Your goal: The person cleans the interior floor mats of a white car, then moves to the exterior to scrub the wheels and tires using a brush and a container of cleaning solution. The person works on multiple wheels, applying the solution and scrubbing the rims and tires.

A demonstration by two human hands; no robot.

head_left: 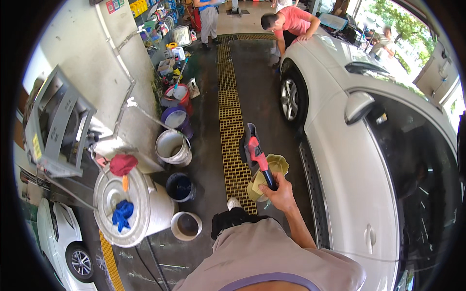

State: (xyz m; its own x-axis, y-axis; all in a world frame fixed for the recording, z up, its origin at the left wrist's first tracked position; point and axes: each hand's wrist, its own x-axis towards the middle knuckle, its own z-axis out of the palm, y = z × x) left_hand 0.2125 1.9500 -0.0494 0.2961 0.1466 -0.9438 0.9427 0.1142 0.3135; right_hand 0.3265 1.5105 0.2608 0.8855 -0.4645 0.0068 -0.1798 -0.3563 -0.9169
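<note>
My right hand (279,190) is closed around the black grip of a red-and-black brush-like tool (257,153). Its dark, padded head points away from me and up. Just beyond and partly behind that hand is a yellowish, scallop-rimmed tub (277,165); I cannot tell whether it stands on the floor or hangs from my fingers. A white car (335,160) stands close on my right, its front wheel (291,98) ahead of me. My left hand does not show.
Several buckets, including a white one (173,148) and a purple one (175,120), line the left side. A large lidded barrel (104,194) bears cloths. Yellow floor grating (232,116) runs ahead. A person in a red shirt (293,22) leans over the car's front.
</note>
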